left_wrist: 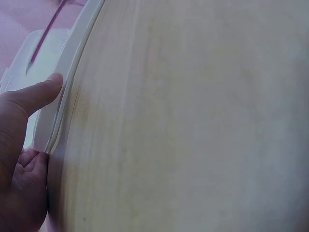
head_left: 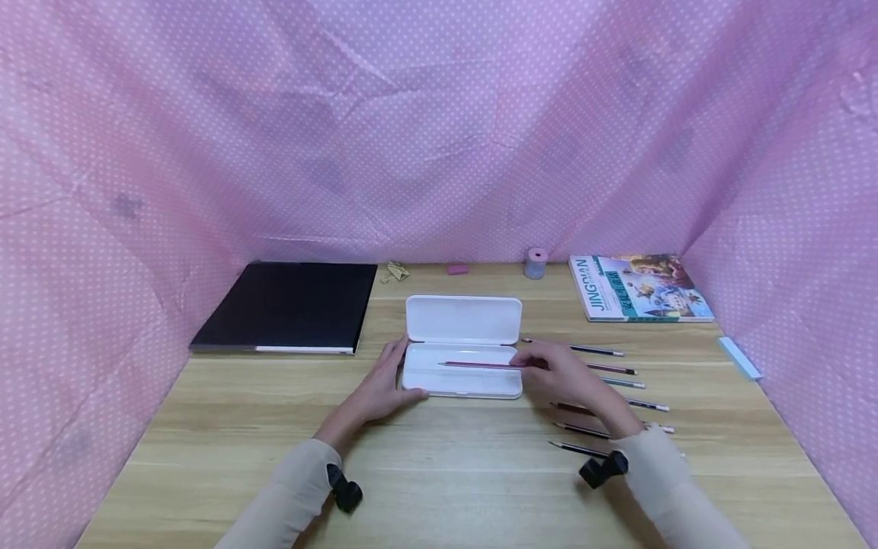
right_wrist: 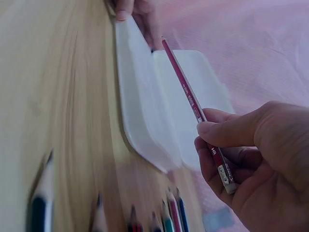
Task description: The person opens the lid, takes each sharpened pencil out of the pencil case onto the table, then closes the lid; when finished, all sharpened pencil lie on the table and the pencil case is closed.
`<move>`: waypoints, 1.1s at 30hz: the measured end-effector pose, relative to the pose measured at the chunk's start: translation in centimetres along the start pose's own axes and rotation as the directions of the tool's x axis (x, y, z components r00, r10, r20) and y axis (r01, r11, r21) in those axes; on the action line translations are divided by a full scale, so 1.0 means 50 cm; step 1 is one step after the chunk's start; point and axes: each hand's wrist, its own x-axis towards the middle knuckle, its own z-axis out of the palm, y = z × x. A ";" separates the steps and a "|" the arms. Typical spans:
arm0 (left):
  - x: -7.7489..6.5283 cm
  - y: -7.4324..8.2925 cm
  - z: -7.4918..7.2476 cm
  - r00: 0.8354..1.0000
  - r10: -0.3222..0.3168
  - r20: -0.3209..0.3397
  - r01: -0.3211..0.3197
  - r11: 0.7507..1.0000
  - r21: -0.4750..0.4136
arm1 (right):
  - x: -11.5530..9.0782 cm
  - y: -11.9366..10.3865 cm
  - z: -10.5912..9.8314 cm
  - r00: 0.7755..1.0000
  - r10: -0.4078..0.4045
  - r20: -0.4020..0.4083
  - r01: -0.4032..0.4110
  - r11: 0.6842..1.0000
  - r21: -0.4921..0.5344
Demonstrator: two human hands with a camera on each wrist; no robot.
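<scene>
A white pencil case (head_left: 463,386) lies open on the table, its lid (head_left: 463,320) tipped back away from me. My left hand (head_left: 386,386) grips the case's left end, thumb at the front edge and fingers round the side. Between thumb and fingers, my right hand (head_left: 557,371) pinches a dark red pencil (right_wrist: 183,79) near its eraser end. The pencil's tip points left, and its shaft is over the bottom half of the case in the head view. No other pencil shows inside the case. Beneath and beside my right forearm, several pencils (head_left: 604,351) lie in a loose column.
At the back left lies a black flat folder (head_left: 288,305). Gold binder clips (head_left: 395,271), a pink eraser (head_left: 457,269) and a small sharpener (head_left: 536,263) line the back. Books (head_left: 641,288) and a light blue strip (head_left: 739,357) are on the right. Pink dotted cloth surrounds the table.
</scene>
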 end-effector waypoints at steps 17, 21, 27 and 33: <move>-0.004 -0.001 0.001 1.000 0.000 -0.011 0.000 1.000 0.011 | -0.239 0.046 -0.020 0.978 0.038 -0.206 -0.057 0.994 -0.088; -0.003 0.002 0.003 1.000 -0.004 -0.006 0.004 1.000 0.005 | -0.293 0.048 -0.010 0.966 0.055 -0.251 -0.084 0.991 -0.105; -0.002 0.005 0.003 1.000 -0.009 -0.005 0.009 1.000 0.000 | -0.359 0.055 0.004 0.956 0.120 -0.267 -0.150 0.984 -0.098; -0.001 0.002 -0.001 1.000 -0.007 -0.015 0.007 1.000 -0.002 | -0.385 0.075 0.018 0.959 0.017 -0.282 -0.022 1.000 -0.015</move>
